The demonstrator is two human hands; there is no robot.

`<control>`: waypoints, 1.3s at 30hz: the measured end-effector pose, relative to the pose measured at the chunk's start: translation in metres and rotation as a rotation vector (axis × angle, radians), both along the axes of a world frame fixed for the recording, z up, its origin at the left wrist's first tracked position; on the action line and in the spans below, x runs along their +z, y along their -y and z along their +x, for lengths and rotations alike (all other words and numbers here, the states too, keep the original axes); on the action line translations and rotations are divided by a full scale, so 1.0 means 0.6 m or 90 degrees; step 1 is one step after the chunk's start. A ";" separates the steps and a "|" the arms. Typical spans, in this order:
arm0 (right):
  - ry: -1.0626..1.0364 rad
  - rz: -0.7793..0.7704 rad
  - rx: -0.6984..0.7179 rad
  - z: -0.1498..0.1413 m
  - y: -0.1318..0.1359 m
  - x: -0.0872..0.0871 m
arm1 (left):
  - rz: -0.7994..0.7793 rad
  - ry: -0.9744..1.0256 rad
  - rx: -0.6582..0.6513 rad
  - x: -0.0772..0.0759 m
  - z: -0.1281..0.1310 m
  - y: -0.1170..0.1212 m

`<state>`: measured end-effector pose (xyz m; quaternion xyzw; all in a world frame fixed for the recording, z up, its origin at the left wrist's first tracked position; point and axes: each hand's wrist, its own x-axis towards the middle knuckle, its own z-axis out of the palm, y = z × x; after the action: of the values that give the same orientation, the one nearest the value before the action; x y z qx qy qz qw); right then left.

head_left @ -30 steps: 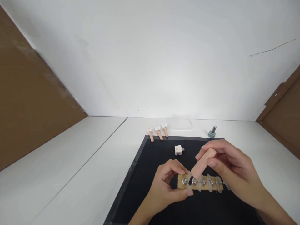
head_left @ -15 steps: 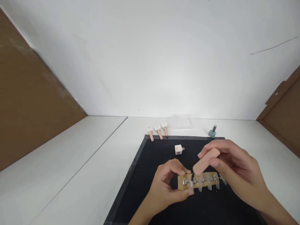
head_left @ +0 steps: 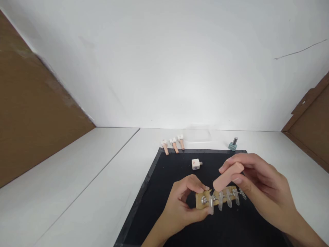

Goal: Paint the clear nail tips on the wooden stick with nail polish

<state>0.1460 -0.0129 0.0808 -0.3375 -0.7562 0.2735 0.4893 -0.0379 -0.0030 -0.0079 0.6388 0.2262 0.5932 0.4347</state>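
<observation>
- Black mat lies on white table; white wall behind it.
- Over the mat, left hand pinches tan strip; right hand pinches pink cap.
- Strip's right end has swung toward mat's far edge.

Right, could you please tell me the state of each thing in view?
Pink cap: off a bottle, tilted, held in the right hand
Tan strip: held in the left hand
Clear nail tips: in a row along the strip
White bottle on the mat: uncapped, neck bare
Three white bottles: capped
Green bottle: capped
</observation>
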 end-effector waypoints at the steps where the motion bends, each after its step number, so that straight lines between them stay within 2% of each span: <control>1: -0.009 0.001 0.008 0.000 0.000 0.001 | 0.002 -0.001 0.004 0.000 0.000 0.000; 5: -0.015 -0.024 0.092 -0.005 0.001 0.006 | 0.004 -0.006 0.003 0.000 -0.001 0.000; 7: -0.005 -0.030 0.102 -0.007 -0.001 0.006 | 0.005 -0.006 0.001 0.000 0.000 0.000; 13: -0.001 0.013 -0.013 -0.001 -0.005 -0.005 | 0.020 -0.009 -0.001 -0.004 0.000 0.000; 15: -0.023 0.022 -0.016 0.000 -0.004 -0.005 | 0.024 -0.014 0.003 -0.004 -0.001 -0.001; 20: -0.022 -0.021 0.103 -0.002 -0.002 0.006 | 0.018 -0.017 0.012 -0.001 0.002 -0.002; 22: -0.008 -0.031 0.119 -0.004 -0.005 0.008 | 0.009 -0.025 0.020 0.000 0.004 -0.002; 32: -0.022 0.024 -0.005 0.003 -0.007 -0.013 | 0.048 -0.020 0.017 -0.010 0.003 -0.006; 39: -0.004 -0.012 0.122 -0.004 -0.010 0.005 | 0.041 -0.025 0.021 0.002 0.008 -0.007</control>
<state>0.1436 -0.0071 0.0838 -0.2677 -0.7809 0.3270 0.4599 -0.0333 0.0013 -0.0067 0.6600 0.2258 0.5947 0.3997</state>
